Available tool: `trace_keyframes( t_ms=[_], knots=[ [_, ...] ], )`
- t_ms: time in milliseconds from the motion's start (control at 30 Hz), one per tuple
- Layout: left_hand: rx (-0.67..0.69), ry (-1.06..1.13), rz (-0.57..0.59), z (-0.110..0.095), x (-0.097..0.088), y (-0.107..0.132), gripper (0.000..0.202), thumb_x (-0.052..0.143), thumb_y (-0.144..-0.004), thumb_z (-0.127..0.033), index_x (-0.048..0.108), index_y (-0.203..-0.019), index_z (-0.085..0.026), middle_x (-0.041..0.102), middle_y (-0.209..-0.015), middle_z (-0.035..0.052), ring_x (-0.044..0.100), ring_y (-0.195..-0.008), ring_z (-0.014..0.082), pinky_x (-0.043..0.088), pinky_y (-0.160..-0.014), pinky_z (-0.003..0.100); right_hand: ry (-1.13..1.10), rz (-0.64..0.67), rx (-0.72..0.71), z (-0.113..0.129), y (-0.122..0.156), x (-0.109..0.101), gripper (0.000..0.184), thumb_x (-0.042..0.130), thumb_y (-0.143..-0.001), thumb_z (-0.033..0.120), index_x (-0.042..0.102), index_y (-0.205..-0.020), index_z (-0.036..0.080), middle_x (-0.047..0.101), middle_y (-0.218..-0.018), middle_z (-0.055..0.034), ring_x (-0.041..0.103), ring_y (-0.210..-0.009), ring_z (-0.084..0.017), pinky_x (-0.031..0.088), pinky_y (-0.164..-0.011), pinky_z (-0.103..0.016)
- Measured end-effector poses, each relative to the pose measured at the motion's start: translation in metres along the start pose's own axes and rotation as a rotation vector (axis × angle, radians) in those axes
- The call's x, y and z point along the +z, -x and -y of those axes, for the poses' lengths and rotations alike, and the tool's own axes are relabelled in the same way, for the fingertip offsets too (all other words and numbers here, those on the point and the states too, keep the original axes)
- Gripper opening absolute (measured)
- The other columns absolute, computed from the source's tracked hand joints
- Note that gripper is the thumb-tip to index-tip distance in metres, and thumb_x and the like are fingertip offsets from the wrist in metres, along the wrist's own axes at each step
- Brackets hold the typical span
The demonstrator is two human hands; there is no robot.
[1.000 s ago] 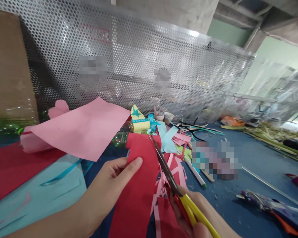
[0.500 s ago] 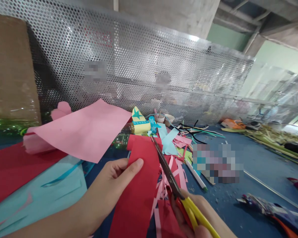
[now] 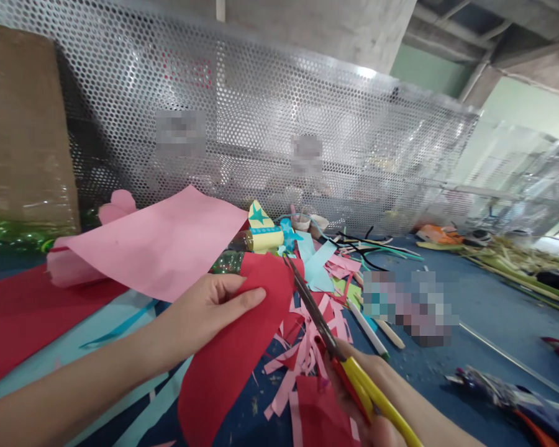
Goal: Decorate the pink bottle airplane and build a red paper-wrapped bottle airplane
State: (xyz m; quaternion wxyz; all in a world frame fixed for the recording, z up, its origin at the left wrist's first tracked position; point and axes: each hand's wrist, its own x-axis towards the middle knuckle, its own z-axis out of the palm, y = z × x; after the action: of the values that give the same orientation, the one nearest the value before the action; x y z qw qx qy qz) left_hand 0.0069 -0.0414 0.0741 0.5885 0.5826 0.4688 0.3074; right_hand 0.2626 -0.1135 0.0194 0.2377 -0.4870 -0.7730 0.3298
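Note:
My left hand (image 3: pixel 223 304) pinches a long piece of red paper (image 3: pixel 233 354) between thumb and fingers. The paper's lower end is rounded and hangs toward me. In my right hand (image 3: pixel 358 385) is a pair of scissors (image 3: pixel 323 329) with yellow and red handles. Its blades look closed or nearly so, and their tips lie against the paper's upper right edge. Beneath the scissors are pink paper strips (image 3: pixel 302 354) and a red paper scrap (image 3: pixel 319 410). Behind the held paper, a bottle (image 3: pixel 228 262) is partly hidden.
A large pink sheet (image 3: pixel 168 242) lies left, over red paper (image 3: pixel 37 323) and light blue paper (image 3: pixel 107 335). A white marker (image 3: pixel 368 329) and blurred items lie right. A perforated metal panel (image 3: pixel 261 112) stands behind, beside a cardboard piece (image 3: pixel 23 124).
My left hand has turned the red paper, swinging its lower end leftward and showing its rounded end. More pink strips are uncovered. The scissors stay almost in place.

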Motion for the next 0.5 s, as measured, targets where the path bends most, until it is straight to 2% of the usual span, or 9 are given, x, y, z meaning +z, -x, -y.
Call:
trace_keyframes(
  t_ms=[100,200,367,500],
  knots=[
    [-0.073,0.049,0.056,-0.002,0.001,0.003,0.031,0.072,-0.073,-0.05,0.075,-0.073,-0.019,0.077,-0.073,0.0035,0.066,-0.06,0.0142,0.046,-0.054,0.018,0.014,0.029,0.014,-0.005,0.0,0.001,0.087,0.047,-0.073,0.08,0.054,-0.133,0.017,0.065,-0.104,-0.0206,0.063,-0.095,-0.039,0.052,-0.083,-0.049],
    [-0.111,0.091,0.116,-0.004,0.002,0.006,0.032,0.074,-0.069,-0.051,0.075,-0.073,-0.019,0.077,-0.075,0.0046,0.066,-0.061,0.0139,0.047,-0.056,0.018,0.023,0.056,0.032,-0.006,-0.001,0.002,0.091,0.051,-0.072,0.078,0.048,-0.138,0.015,0.065,-0.108,-0.0215,0.063,-0.098,-0.04,0.05,-0.087,-0.051],
    [-0.114,0.122,0.132,-0.01,0.001,0.009,0.031,0.077,-0.066,-0.05,0.075,-0.069,-0.019,0.077,-0.072,0.0026,0.065,-0.058,0.0115,0.047,-0.055,0.016,0.032,0.066,0.037,-0.004,0.0,0.0,0.09,0.058,-0.07,0.075,0.048,-0.138,0.016,0.065,-0.109,-0.0216,0.063,-0.096,-0.039,0.05,-0.086,-0.049],
    [-0.124,0.107,0.146,-0.013,0.0,0.01,0.031,0.077,-0.069,-0.049,0.074,-0.069,-0.019,0.076,-0.071,0.0017,0.066,-0.058,0.0113,0.048,-0.055,0.016,0.035,0.046,0.021,0.001,-0.004,0.0,0.084,0.056,-0.073,0.075,0.052,-0.132,0.016,0.067,-0.096,-0.0171,0.064,-0.085,-0.033,0.052,-0.079,-0.045]
  ],
)
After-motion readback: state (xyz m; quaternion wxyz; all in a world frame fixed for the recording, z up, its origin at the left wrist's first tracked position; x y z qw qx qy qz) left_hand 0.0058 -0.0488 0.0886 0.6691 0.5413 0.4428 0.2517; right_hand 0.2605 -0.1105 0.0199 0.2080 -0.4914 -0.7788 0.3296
